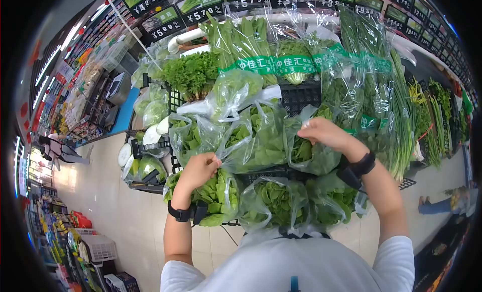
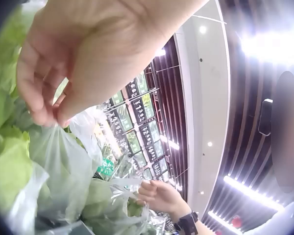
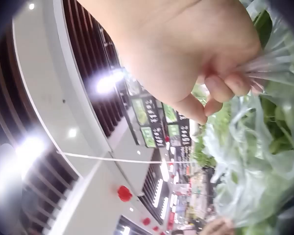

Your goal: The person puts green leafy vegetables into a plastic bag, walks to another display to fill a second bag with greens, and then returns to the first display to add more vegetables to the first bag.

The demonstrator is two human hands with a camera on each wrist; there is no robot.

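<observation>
My left hand (image 1: 200,169) pinches the gathered plastic of a clear bag of leafy greens (image 1: 261,146) between thumb and fingertips. In the left wrist view, that bag (image 2: 61,166) hangs stretched below the fingertips. To the right, my right hand (image 1: 329,136) grips the top of another bag of leafy greens (image 1: 306,149). Its plastic bunches at the curled fingers in the right wrist view, where the bag (image 3: 269,147) shows crinkled and loose. Below my left hand lies a bag of lighter green leaves (image 1: 221,194).
Two more bagged greens (image 1: 273,199) (image 1: 334,199) line the near edge. Behind stand green-banded packs (image 1: 296,61), curly greens (image 1: 191,73) and long scallions (image 1: 401,126). Black crates (image 1: 301,97) hold the produce. Price signs (image 1: 203,26) run along the back. A person (image 1: 63,149) stands far left.
</observation>
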